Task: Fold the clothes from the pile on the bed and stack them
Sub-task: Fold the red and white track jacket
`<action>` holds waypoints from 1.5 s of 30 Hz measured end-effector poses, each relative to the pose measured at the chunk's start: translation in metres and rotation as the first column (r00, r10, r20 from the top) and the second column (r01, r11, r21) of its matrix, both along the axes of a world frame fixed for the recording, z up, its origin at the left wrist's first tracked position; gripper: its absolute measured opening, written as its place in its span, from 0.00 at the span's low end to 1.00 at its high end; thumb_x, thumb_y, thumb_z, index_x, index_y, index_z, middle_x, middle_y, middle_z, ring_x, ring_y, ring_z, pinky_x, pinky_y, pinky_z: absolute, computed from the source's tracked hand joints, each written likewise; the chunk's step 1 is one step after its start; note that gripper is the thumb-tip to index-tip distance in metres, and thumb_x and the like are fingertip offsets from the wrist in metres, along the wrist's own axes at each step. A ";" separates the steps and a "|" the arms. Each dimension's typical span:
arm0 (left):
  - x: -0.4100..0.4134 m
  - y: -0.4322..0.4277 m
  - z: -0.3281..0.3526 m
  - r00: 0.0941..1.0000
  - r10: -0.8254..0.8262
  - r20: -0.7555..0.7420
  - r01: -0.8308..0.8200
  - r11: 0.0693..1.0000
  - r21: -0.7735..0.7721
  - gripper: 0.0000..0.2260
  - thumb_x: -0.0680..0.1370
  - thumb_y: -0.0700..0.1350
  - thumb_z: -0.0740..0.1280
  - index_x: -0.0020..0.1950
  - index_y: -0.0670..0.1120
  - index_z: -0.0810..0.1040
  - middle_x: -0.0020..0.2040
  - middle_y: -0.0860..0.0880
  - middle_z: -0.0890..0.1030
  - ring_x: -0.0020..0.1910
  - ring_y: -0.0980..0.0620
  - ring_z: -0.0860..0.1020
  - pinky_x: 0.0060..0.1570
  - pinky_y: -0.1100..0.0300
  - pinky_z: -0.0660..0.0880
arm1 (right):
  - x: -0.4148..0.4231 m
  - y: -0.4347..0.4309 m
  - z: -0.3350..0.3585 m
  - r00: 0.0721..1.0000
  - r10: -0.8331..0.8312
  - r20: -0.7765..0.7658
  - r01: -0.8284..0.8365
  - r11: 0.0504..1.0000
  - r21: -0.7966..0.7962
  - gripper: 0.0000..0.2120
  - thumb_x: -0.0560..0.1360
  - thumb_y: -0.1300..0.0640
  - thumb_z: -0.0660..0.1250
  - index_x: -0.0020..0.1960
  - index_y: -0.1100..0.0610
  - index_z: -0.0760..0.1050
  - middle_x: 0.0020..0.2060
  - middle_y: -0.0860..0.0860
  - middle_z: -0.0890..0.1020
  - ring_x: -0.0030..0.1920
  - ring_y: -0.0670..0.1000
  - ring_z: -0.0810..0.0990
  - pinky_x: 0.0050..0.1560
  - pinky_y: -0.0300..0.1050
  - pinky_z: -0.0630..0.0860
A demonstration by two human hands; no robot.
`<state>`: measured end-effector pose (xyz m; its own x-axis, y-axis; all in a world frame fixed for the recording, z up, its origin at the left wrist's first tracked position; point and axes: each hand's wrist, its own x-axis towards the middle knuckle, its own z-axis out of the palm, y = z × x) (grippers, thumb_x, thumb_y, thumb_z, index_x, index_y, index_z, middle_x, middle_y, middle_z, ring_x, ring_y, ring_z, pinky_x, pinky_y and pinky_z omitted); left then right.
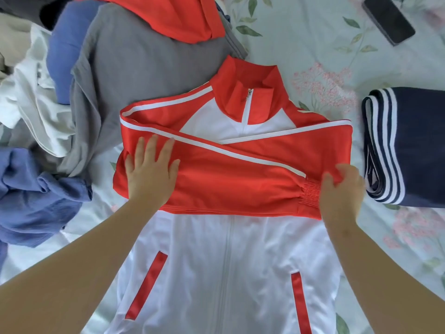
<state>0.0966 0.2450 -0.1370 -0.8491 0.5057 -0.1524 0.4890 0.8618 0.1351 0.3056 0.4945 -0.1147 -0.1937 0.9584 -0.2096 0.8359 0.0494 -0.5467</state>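
Jacket laid front-up on the bed, both sleeves crossed over the chest.

The red and white jacket (224, 249) lies zipped on the floral bed (313, 44), between the pile (72, 92) at left and a folded navy garment (414, 145) at right. Left hand (150, 172) — fingers spread, flat on the upper sleeve (228, 174), gripping nothing. Right hand (342, 189) — fingers pinched shut on that sleeve's cuff (313, 191). A phone (387, 19) rests well apart.
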 end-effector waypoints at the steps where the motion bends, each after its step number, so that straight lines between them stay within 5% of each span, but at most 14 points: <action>1: 0.001 0.002 -0.002 0.995 -0.099 -0.013 0.099 0.995 0.017 0.21 0.80 0.53 0.57 0.74 0.52 0.65 0.74 0.43 0.63 0.74 0.39 0.57 0.68 0.36 0.55 | -0.007 -0.008 0.000 0.996 0.092 0.006 -0.092 0.996 -0.008 0.21 0.74 0.55 0.67 0.66 0.57 0.70 0.62 0.60 0.73 0.63 0.61 0.69 0.63 0.55 0.65; 4: 0.000 0.005 -0.009 0.968 -0.175 0.178 0.201 0.969 -0.143 0.26 0.79 0.58 0.56 0.76 0.57 0.55 0.77 0.48 0.56 0.76 0.43 0.52 0.70 0.39 0.53 | -0.020 -0.026 -0.009 0.943 0.231 0.238 -0.183 0.961 -0.206 0.33 0.71 0.47 0.71 0.72 0.48 0.62 0.69 0.54 0.65 0.67 0.61 0.63 0.63 0.59 0.64; 7: 0.005 0.001 -0.016 0.966 -0.144 0.214 0.202 0.938 -0.283 0.31 0.77 0.64 0.53 0.77 0.58 0.47 0.78 0.50 0.51 0.77 0.44 0.48 0.71 0.39 0.50 | -0.015 -0.031 -0.018 0.815 0.423 0.396 -0.371 0.906 -0.204 0.28 0.74 0.55 0.68 0.71 0.48 0.64 0.69 0.53 0.66 0.65 0.63 0.63 0.62 0.57 0.64; 12: 0.026 0.005 -0.011 0.947 -0.313 0.069 0.319 0.940 -0.120 0.28 0.77 0.61 0.53 0.75 0.54 0.61 0.74 0.44 0.64 0.74 0.38 0.60 0.68 0.36 0.56 | -0.017 0.006 -0.018 0.888 0.364 0.280 -0.399 0.913 0.079 0.17 0.72 0.67 0.61 0.57 0.56 0.78 0.56 0.58 0.79 0.56 0.64 0.71 0.57 0.53 0.64; 15: 0.026 0.009 -0.014 0.924 -0.335 0.185 0.375 0.890 -0.259 0.31 0.74 0.67 0.42 0.76 0.60 0.52 0.78 0.50 0.55 0.76 0.44 0.52 0.72 0.41 0.50 | -0.028 0.025 -0.012 0.868 0.377 0.324 -0.422 0.903 0.077 0.20 0.73 0.66 0.60 0.61 0.54 0.76 0.61 0.55 0.77 0.60 0.63 0.69 0.60 0.53 0.62; 18: 0.022 0.022 -0.004 0.955 -0.274 0.116 0.291 0.942 -0.170 0.29 0.76 0.65 0.47 0.73 0.55 0.64 0.75 0.47 0.64 0.72 0.42 0.62 0.67 0.40 0.60 | -0.042 0.022 -0.010 0.755 0.429 0.497 -0.482 0.876 -0.024 0.26 0.74 0.61 0.63 0.71 0.50 0.66 0.71 0.54 0.65 0.67 0.62 0.64 0.65 0.56 0.60; 21: 0.014 0.036 -0.004 0.943 -0.328 -0.051 0.327 0.945 -0.033 0.26 0.78 0.60 0.51 0.71 0.50 0.69 0.70 0.42 0.70 0.68 0.38 0.69 0.62 0.39 0.67 | -0.062 0.002 -0.009 0.775 0.538 0.332 -0.608 0.777 0.162 0.29 0.73 0.56 0.66 0.73 0.51 0.64 0.74 0.55 0.62 0.71 0.61 0.62 0.66 0.59 0.61; 24: 0.009 0.034 -0.016 0.924 -0.362 0.126 0.379 0.914 -0.146 0.32 0.75 0.69 0.40 0.77 0.58 0.47 0.77 0.47 0.56 0.76 0.40 0.54 0.70 0.38 0.53 | -0.064 -0.015 -0.027 0.610 0.693 0.384 -0.752 0.659 0.003 0.29 0.77 0.45 0.62 0.75 0.46 0.58 0.76 0.53 0.57 0.75 0.60 0.56 0.70 0.58 0.56; 26: 0.010 0.023 -0.032 0.935 -0.320 0.151 0.349 0.904 -0.246 0.30 0.70 0.69 0.32 0.70 0.62 0.29 0.79 0.51 0.46 0.76 0.42 0.46 0.71 0.38 0.46 | -0.051 -0.018 -0.042 0.528 0.711 0.465 -0.768 0.633 -0.095 0.28 0.78 0.42 0.58 0.76 0.43 0.54 0.77 0.52 0.54 0.76 0.59 0.52 0.73 0.56 0.52; 30: 0.010 0.021 -0.042 0.942 -0.296 0.158 0.331 0.898 -0.289 0.28 0.69 0.69 0.29 0.65 0.63 0.22 0.78 0.52 0.43 0.76 0.42 0.43 0.71 0.38 0.43 | -0.043 -0.010 -0.054 0.489 0.720 0.492 -0.793 0.602 -0.092 0.29 0.78 0.41 0.55 0.76 0.43 0.52 0.77 0.52 0.54 0.76 0.59 0.52 0.73 0.55 0.51; 33: 0.010 0.024 -0.039 0.938 -0.314 0.144 0.342 0.901 -0.267 0.30 0.72 0.69 0.33 0.71 0.62 0.29 0.79 0.51 0.46 0.76 0.41 0.46 0.71 0.37 0.45 | -0.049 -0.010 -0.054 0.487 0.714 0.504 -0.781 0.614 -0.116 0.29 0.79 0.41 0.54 0.77 0.43 0.50 0.78 0.51 0.51 0.77 0.59 0.49 0.73 0.55 0.48; 37: 0.037 0.011 -0.021 0.929 -0.368 -0.039 0.367 0.930 -0.033 0.25 0.78 0.59 0.53 0.72 0.51 0.67 0.71 0.43 0.69 0.71 0.38 0.65 0.67 0.36 0.60 | -0.036 -0.031 -0.037 0.658 0.642 0.393 -0.717 0.693 0.070 0.28 0.76 0.51 0.66 0.74 0.51 0.64 0.75 0.57 0.61 0.74 0.63 0.59 0.70 0.61 0.56; 40: 0.080 -0.012 -0.015 0.880 -0.468 -0.080 0.472 0.880 0.045 0.22 0.76 0.55 0.58 0.67 0.50 0.74 0.68 0.42 0.73 0.68 0.38 0.70 0.64 0.35 0.64 | 0.002 -0.062 -0.027 0.717 0.612 0.334 -0.677 0.725 0.124 0.27 0.70 0.57 0.73 0.68 0.55 0.72 0.70 0.60 0.69 0.69 0.65 0.68 0.64 0.64 0.65; 45: 0.159 -0.048 -0.007 0.805 -0.582 0.114 0.590 0.806 -0.048 0.25 0.69 0.55 0.72 0.65 0.49 0.77 0.66 0.44 0.76 0.65 0.38 0.73 0.58 0.35 0.71 | 0.086 -0.119 -0.016 0.666 0.652 0.362 -0.669 0.737 -0.095 0.28 0.65 0.59 0.77 0.64 0.58 0.76 0.66 0.60 0.74 0.64 0.65 0.74 0.57 0.62 0.73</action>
